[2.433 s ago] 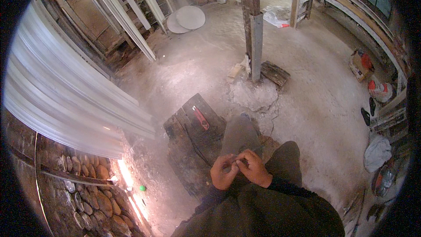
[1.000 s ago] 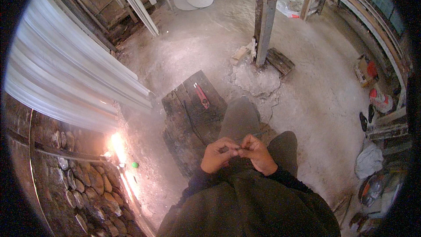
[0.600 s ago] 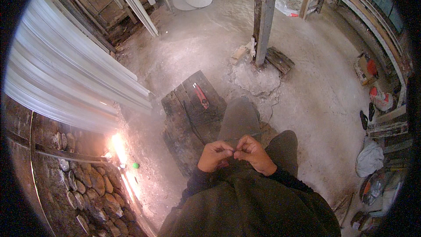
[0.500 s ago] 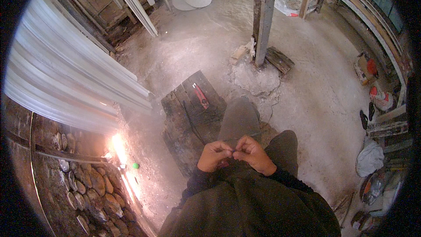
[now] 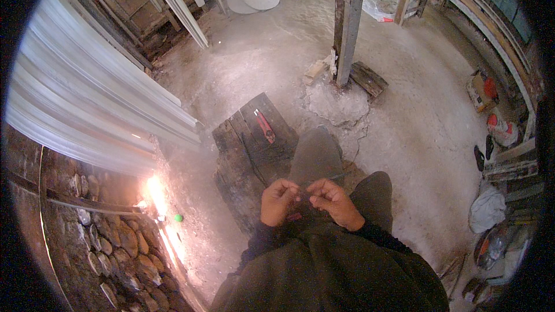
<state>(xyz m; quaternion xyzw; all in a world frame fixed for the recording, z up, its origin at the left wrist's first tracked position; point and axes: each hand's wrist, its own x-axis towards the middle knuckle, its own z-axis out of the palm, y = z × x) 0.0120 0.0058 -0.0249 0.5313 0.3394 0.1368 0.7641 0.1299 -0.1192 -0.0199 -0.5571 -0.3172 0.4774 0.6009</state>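
Observation:
My left hand (image 5: pixel 279 201) and my right hand (image 5: pixel 337 202) are raised above my lap, a small gap between them. Thumb and fingers of each are pinched together. Whatever they hold, perhaps something thin, is too small to make out. Below the left fingers a small reddish thing (image 5: pixel 295 216) shows against my dark clothes. In front of me to the left, a red utility knife (image 5: pixel 265 127) lies on a dark, worn wooden board (image 5: pixel 234 167), its pale tip pointing away from me.
White corrugated sheets (image 5: pixel 98 92) lean along the left. Nearer, cut logs (image 5: pixel 127 240) are stacked beside a bright strip of light, with a green ball (image 5: pixel 178 218) close by. A post (image 5: pixel 347 40) rises ahead from broken concrete, a wood block (image 5: pixel 369 78) at its foot. Bags and sandals line the right.
My hands have come apart: the fingertips met half a second ago, and a gap now separates them. The left hand has shifted slightly left and turned. The utility knife has not moved.

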